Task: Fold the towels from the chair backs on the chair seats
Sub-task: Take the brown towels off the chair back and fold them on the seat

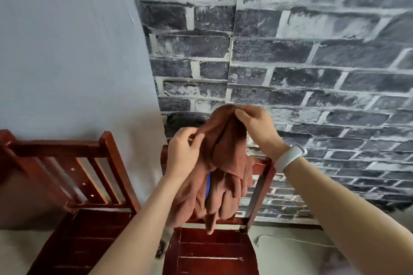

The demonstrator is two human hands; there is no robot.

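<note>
Currently lifting stage: right hand (254,125) and left hand (182,152) each pinch the brown towel (225,163) above the chair seat (212,252). Next: find corners, spread flat on seat.

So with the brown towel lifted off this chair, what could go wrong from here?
The towel hangs bunched, pinched only at its top edge by the left hand and right hand; a corner could slip. Its lower folds drape by the chair back and may snag or land crumpled on the seat.
</note>
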